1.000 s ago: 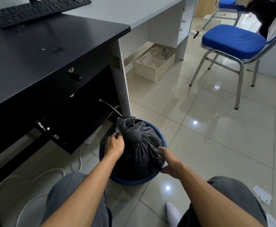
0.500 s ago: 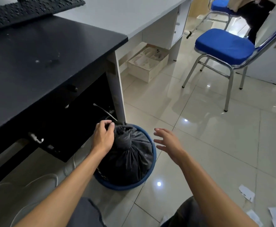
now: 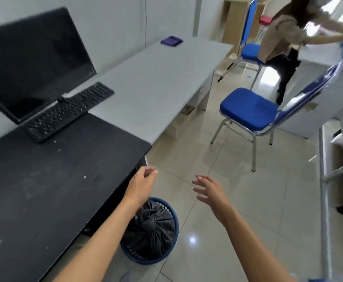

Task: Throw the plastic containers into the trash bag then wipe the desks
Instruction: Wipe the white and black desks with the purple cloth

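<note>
Sitting under left hand [image 3: 141, 187]: trash bag [image 3: 152, 226]

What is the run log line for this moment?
left hand: empty; right hand: open, empty; trash bag: tied, in blue basket; black desk: crumbs

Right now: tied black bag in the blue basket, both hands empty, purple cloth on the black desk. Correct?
Not quite. The head view shows the purple cloth on the grey desk, not the black desk. The rest holds: tied black bag in the blue basket, left hand and right hand empty.
</note>
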